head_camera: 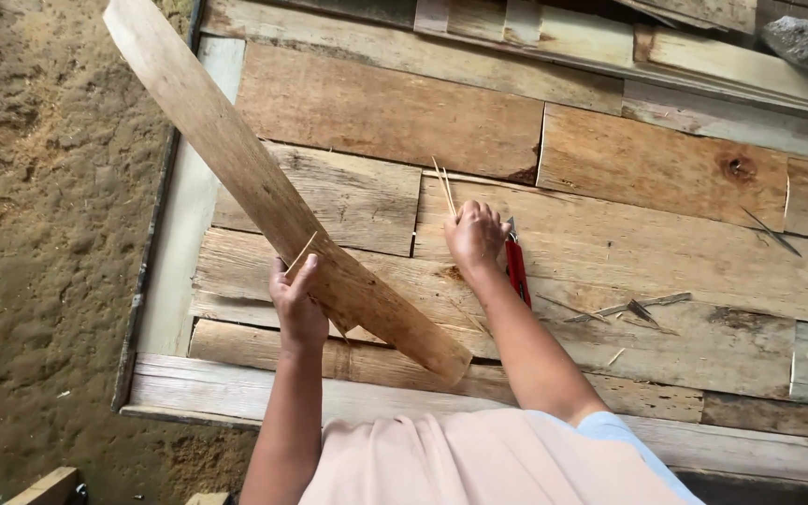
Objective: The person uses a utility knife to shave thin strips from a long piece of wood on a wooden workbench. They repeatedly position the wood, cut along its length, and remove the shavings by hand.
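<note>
While the left hand (pixel 296 304) grips the stiff, light-looking long plank (pixel 264 192) slanting up to frame upper left, right hand (pixel 474 234) fingers pinch thin, fragile splinters (pixel 444 185) and a red-handled knife (pixel 517 269); hold plank low.

We see both bare forearms rising from the bottom of the view, elbows low, hands out ahead of us. Our left hand (pixel 296 301) is at the lower edge of the long wooden plank (pixel 264 192), thumb raised against its near face, fingers wrapped behind it out of sight, wrist straight and forearm almost vertical. Our right hand (pixel 474 234) sits well to the right of the plank, just past its lower end, curled into a tight fist, knuckles up and away from us. The right forearm slants inward from the lower right, wrist bent slightly back.
</note>
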